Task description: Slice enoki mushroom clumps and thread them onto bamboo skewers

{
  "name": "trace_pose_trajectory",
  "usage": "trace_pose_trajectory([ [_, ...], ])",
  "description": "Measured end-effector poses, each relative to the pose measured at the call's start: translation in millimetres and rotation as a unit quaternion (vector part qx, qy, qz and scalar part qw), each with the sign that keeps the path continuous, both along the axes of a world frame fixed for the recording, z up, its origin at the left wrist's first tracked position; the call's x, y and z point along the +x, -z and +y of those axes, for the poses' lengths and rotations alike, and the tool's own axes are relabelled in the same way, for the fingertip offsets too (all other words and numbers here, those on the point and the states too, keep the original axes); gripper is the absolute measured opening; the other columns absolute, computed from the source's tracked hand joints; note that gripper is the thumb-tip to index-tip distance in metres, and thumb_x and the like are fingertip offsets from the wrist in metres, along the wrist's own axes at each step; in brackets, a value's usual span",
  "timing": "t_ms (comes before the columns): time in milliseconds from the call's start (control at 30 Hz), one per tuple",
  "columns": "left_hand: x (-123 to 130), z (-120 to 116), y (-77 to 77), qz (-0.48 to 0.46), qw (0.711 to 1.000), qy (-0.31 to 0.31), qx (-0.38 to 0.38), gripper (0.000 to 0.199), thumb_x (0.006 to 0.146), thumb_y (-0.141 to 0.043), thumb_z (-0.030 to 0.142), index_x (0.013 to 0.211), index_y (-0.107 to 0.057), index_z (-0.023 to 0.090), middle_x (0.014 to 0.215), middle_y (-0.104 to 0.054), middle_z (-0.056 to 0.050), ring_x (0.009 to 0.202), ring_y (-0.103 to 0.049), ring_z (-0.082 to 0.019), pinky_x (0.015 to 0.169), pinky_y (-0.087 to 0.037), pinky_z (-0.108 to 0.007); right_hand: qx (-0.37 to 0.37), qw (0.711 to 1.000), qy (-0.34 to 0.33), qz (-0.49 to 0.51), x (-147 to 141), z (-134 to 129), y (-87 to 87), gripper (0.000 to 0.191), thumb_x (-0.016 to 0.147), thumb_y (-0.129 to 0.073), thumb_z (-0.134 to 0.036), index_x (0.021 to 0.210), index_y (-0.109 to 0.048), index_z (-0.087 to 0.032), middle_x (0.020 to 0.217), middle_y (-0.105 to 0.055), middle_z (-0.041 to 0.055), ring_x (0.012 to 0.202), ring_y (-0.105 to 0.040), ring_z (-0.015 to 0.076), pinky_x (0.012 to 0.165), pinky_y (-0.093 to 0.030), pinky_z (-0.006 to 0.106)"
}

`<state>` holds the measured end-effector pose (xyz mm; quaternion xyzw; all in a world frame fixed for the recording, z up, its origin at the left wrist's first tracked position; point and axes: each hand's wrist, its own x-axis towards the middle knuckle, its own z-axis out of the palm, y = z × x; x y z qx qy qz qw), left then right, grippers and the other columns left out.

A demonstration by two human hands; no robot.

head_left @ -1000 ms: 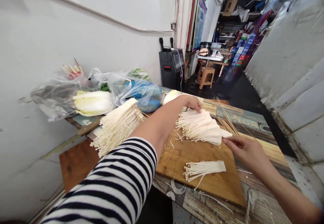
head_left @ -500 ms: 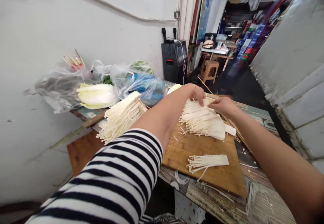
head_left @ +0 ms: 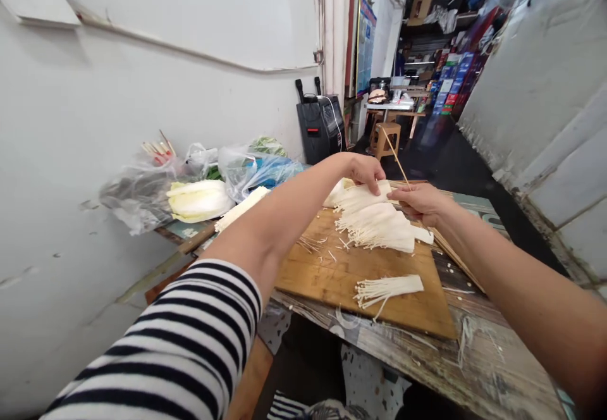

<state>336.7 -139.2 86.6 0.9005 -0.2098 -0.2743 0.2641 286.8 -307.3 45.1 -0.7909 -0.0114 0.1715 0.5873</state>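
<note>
My left hand (head_left: 366, 171) pinches a flat bunch of enoki mushrooms (head_left: 358, 199) at its cut end, fingers closed on it. Close beside it, my right hand (head_left: 420, 201) is closed around a thin wooden skewer (head_left: 396, 158), which slants up and away above the fingers. Whether the skewer's hidden end touches the bunch I cannot tell. More enoki bunches (head_left: 382, 225) lie overlapping just below the hands on a wooden cutting board (head_left: 322, 281). A separate small bunch of enoki (head_left: 391, 290) rests nearer the board's front edge.
Left of the board are a napa cabbage (head_left: 202, 201), plastic bags (head_left: 258, 170) and an enoki pile (head_left: 241, 209), partly behind my left arm. More skewers (head_left: 458, 257) lie along the board's right side. Past the table stand a black speaker (head_left: 320, 129) and a stool (head_left: 386, 140).
The view has shifted, and my left arm now covers more of the left enoki pile. My right hand has raised the skewer more upright. A bunch now lies between my hands, apart from the others.
</note>
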Motion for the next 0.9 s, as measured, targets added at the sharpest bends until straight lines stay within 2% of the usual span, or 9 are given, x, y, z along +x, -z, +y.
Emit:
trace_pose_trajectory([
  [100,-23.9,-12.3,-5.0,-0.004,0.999,0.042,0.018,0.022,0.064,-0.071,0.021,0.086,-0.070,0.019,0.077,-0.064,0.001,0.086,-0.058,-0.018,0.079,-0.045,-0.032,0.035,0.998,-0.015,0.048,-25.2,-16.9,0.7,0.035,0.073,-0.069,-0.021,0.058,-0.038,-0.022,0.041,-0.025,-0.0112,0.036,-0.012,0.0025,0.037,-0.005,0.021],
  [167,-41.4,-21.9,2.5,-0.007,0.997,0.069,0.021,0.027,0.064,-0.071,0.024,0.090,-0.070,0.018,0.078,-0.064,0.000,0.083,-0.059,-0.018,0.077,-0.044,-0.032,0.051,0.996,-0.021,0.076,-44.1,-29.6,10.3,0.034,0.073,-0.070,-0.022,0.059,-0.039,-0.021,0.042,-0.024,-0.0115,0.037,-0.011,0.0022,0.036,-0.005,0.020],
  [400,-88.2,-57.8,65.2,-0.032,0.985,0.129,0.107,0.025,0.067,-0.067,0.031,0.088,-0.067,0.017,0.076,-0.061,0.001,0.078,-0.055,-0.017,0.071,-0.041,-0.026,0.028,0.995,0.000,0.093,-103.9,-71.3,76.7,0.025,0.069,-0.071,-0.030,0.059,-0.051,-0.019,0.041,-0.028,-0.0100,0.037,-0.017,0.0041,0.037,-0.009,0.021],
  [500,-90.6,-66.8,81.1,-0.059,0.984,0.121,0.117,0.023,0.070,-0.063,0.032,0.088,-0.065,0.017,0.078,-0.061,0.001,0.080,-0.055,-0.017,0.068,-0.039,-0.024,-0.016,0.998,0.055,0.041,-118.2,-88.3,97.8,0.012,0.064,-0.072,-0.023,0.064,-0.063,-0.017,0.045,-0.046,-0.0047,0.041,-0.032,0.0063,0.038,-0.020,0.021],
  [600,-91.5,-72.6,87.8,-0.079,0.981,0.123,0.124,0.028,0.072,-0.061,0.033,0.095,-0.065,0.017,0.087,-0.064,0.001,0.086,-0.056,-0.017,0.071,-0.039,-0.023,-0.041,0.994,0.097,0.001,-135.9,-100.0,107.5,0.008,0.061,-0.072,-0.018,0.068,-0.068,-0.016,0.065,-0.064,0.0019,0.060,-0.051,0.0112,0.050,-0.036,0.021],
  [667,-93.1,-76.7,91.1,-0.089,0.980,0.124,0.131,0.034,0.073,-0.060,0.032,0.103,-0.065,0.017,0.094,-0.066,0.001,0.090,-0.057,-0.018,0.074,-0.040,-0.023,-0.045,0.993,0.110,-0.012,-152.4,-103.2,109.3,0.013,0.063,-0.071,-0.020,0.075,-0.070,-0.016,0.074,-0.067,0.0032,0.067,-0.055,0.0131,0.055,-0.039,0.021],
  [733,-94.7,-81.5,94.6,-0.101,0.977,0.122,0.140,0.038,0.074,-0.061,0.030,0.109,-0.064,0.017,0.101,-0.067,-0.001,0.094,-0.058,-0.019,0.077,-0.041,-0.022,-0.026,0.992,0.121,-0.008,-172.0,-103.2,109.6,0.023,0.067,-0.069,-0.027,0.087,-0.069,-0.016,0.071,-0.063,0.0020,0.061,-0.051,0.0113,0.051,-0.037,0.021],
  [833,-98.7,-89.1,98.4,-0.128,0.973,0.107,0.156,0.038,0.079,-0.059,0.027,0.115,-0.062,0.016,0.113,-0.066,-0.004,0.103,-0.058,-0.020,0.084,-0.042,-0.024,0.069,0.989,0.132,0.024,-203.6,-101.6,111.2,0.046,0.075,-0.063,-0.045,0.112,-0.061,-0.017,0.065,-0.052,-0.0030,0.047,-0.036,0.0074,0.042,-0.028,0.021],
  [900,-106.4,-92.7,99.1,-0.154,0.968,0.088,0.175,0.038,0.082,-0.057,0.025,0.118,-0.060,0.014,0.120,-0.062,-0.010,0.110,-0.056,-0.024,0.090,-0.041,-0.027,0.134,0.980,0.146,0.025,-223.1,-101.9,115.7,0.057,0.077,-0.060,-0.053,0.125,-0.053,-0.021,0.073,-0.053,-0.0022,0.046,-0.033,0.0064,0.042,-0.026,0.022],
])
